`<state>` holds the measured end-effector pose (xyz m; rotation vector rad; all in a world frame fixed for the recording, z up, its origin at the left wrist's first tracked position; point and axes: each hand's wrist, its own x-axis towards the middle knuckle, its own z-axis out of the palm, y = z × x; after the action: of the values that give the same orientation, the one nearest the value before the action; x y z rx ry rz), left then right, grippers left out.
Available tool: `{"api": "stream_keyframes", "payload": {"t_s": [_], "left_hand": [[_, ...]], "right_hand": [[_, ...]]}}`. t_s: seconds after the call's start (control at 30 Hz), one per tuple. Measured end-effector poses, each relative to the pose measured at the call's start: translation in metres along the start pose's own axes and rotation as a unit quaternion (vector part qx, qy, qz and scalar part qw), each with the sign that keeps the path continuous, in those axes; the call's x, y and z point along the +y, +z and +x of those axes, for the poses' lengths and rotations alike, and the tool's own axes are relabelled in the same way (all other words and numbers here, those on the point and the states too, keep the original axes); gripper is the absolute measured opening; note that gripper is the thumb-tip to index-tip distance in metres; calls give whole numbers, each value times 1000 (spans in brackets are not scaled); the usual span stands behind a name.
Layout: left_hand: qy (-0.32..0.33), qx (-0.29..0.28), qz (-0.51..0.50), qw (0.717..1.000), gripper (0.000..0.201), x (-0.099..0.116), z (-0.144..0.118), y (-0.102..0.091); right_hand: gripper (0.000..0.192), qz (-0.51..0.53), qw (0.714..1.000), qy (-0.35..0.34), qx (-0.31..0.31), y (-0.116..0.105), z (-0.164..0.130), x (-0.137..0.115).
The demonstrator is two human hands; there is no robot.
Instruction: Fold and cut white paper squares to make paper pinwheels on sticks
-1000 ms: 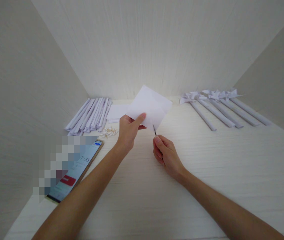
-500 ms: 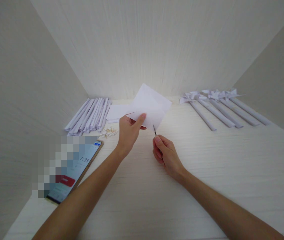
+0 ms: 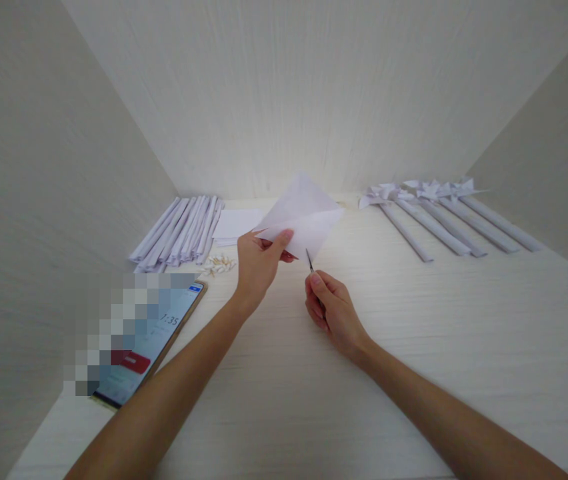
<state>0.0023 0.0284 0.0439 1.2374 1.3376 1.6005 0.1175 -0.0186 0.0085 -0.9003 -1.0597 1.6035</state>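
A square sheet of white paper is pinched by my left hand, thumb on top and fingers beneath. One corner points away from me, and a faint crease crosses the sheet. My right hand is closed around a small pair of scissors. Their dark, thin tip meets the near right edge of the paper; the handles are hidden in my fingers. Behind my left wrist lies a small pile of white-tipped pieces like cotton swab ends.
Rolled paper sticks lie bunched at the back left, beside a stack of white paper squares. Several paper pinwheels on sticks lie at the back right. A phone rests by my left forearm. Pale panels enclose the table.
My left hand has turned and tilted the paper slightly, its far corner shifting to the right. My right hand with the scissors has stayed nearly still.
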Motion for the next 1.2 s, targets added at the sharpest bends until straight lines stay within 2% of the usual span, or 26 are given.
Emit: {"api": "stream_keyframes", "payload": {"t_s": [1.2], "left_hand": [[3,-40,20,999,24,-2,-4,2]], "right_hand": [[37,36,999,-2,6,-2,1,2]]}}
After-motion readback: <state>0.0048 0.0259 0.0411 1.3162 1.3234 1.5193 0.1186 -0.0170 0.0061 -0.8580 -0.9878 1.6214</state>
